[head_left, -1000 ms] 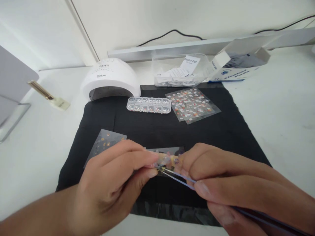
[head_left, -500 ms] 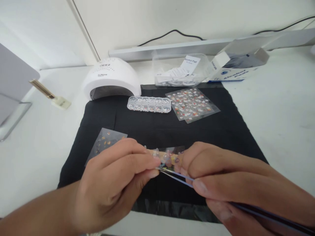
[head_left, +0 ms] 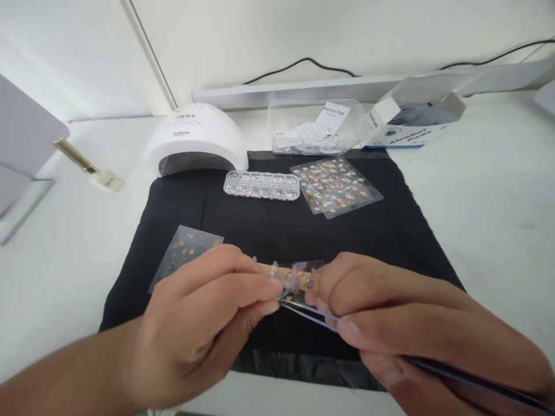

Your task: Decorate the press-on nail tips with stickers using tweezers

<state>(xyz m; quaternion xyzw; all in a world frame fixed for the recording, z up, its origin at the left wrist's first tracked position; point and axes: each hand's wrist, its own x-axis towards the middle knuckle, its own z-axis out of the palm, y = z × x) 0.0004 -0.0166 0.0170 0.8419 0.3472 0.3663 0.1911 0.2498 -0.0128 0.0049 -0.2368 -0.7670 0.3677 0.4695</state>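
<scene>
White table [head_left: 489, 190] – plain pale wall [head_left: 260, 29] behind

Left hand [head_left: 203, 323]: the forearm runs out at the bottom left edge; the fingertips cover the left end of the nail strip [head_left: 291, 276].
Right hand [head_left: 390, 318]: wrist cut off at the bottom right corner.
Tweezers [head_left: 310, 312]: the tips vanish behind the left fingers; whether they pinch anything cannot be told.
Sticker sheet [head_left: 184, 249]: its near edge is hidden by the left hand.
Bead box [head_left: 262, 185]: contents too small to tell apart.
Grey panel [head_left: 26, 144]: cropped at the desk's left edge.
</scene>
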